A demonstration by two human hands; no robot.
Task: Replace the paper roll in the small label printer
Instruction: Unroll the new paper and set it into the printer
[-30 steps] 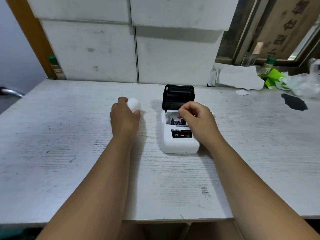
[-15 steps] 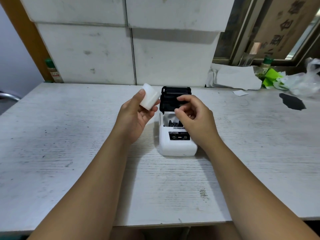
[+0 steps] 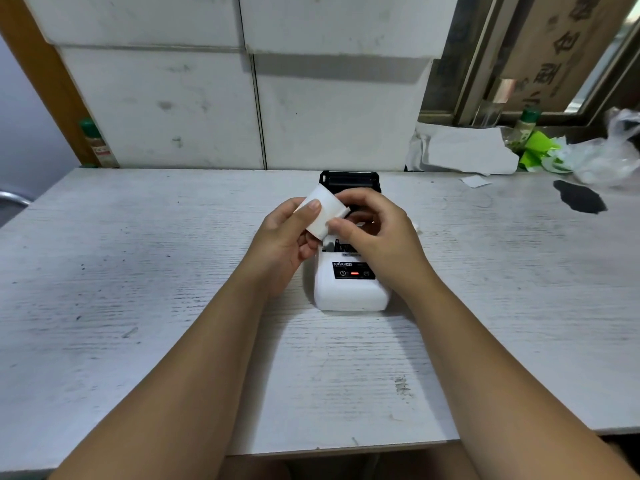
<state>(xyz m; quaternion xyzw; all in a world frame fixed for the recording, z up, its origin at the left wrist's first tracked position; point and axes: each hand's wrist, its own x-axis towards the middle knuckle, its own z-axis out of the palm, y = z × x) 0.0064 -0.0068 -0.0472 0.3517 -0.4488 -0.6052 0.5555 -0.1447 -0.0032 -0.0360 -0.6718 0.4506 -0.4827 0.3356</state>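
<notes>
Paper roll (image 3: 323, 214) held above open printer (image 3: 351, 287), lid (image 3: 349, 181) tilted up behind. Left hand (image 3: 287, 237) grasping roll, thumb on top, fingers beneath. Right hand (image 3: 377, 230) pinching near edge of roll, likely loose end. Printer resting on surface (image 3: 138, 271), bay mostly hidden by hands. Roll judged light, firm across core, outer wrap thin and easily creased; best gripped by 2 flat ends.

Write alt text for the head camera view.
Two bare hands hold a white paper roll just above a small white label printer whose black lid stands open; the left hand grips it, the right hand pinches its edge. The printer sits on a worn white table.
</notes>
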